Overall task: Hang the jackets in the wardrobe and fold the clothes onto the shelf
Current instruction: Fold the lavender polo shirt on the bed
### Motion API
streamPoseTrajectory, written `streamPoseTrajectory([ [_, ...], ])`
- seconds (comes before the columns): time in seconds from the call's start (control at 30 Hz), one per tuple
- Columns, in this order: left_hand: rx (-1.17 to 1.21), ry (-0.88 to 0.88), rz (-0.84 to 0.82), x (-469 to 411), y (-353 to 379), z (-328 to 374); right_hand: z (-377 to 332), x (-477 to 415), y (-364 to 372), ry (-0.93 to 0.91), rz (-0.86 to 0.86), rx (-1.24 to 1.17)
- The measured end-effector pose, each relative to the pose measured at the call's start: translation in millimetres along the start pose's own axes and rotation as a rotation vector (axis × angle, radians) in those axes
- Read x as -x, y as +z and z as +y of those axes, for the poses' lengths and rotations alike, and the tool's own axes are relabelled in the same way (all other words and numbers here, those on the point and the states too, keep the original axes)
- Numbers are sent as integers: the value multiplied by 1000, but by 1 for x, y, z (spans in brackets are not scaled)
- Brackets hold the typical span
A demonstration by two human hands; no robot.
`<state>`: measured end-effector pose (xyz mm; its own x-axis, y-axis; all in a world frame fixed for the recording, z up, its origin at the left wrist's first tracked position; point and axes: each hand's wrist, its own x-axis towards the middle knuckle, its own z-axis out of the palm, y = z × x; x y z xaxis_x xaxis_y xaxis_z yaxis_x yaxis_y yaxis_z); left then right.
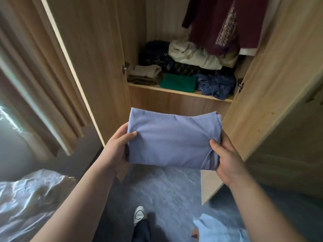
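We hold a folded lilac garment [173, 138] in front of the open wardrobe [97, 55], below its shelf [176, 91] of clothes. Our left hand [118, 145] and right hand [227, 159] each keep a closed grip on one side, thumbs on top.

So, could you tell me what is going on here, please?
A person is holding a folded lilac garment in front of an open wardrobe, left hand and right hand each gripping one end. It is not yet on the shelf, where folded clothes, including a green one, already lie. A maroon top hangs above.
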<state>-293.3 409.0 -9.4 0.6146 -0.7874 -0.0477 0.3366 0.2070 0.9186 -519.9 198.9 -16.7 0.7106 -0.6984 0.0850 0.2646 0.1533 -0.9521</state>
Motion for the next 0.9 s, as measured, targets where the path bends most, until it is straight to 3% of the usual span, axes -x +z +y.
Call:
streamPoseTrajectory([
  [0.33,-26,-75,-75,-275,-41,36,30,-239,13,2,163,-2],
  [0.57,-29,-184,-63,-419,-37,35,45,-360,-4,73,295,-42],
  [0.9,-48,-263,36,-622,-18,10,72,-570,-60,150,244,86],
])
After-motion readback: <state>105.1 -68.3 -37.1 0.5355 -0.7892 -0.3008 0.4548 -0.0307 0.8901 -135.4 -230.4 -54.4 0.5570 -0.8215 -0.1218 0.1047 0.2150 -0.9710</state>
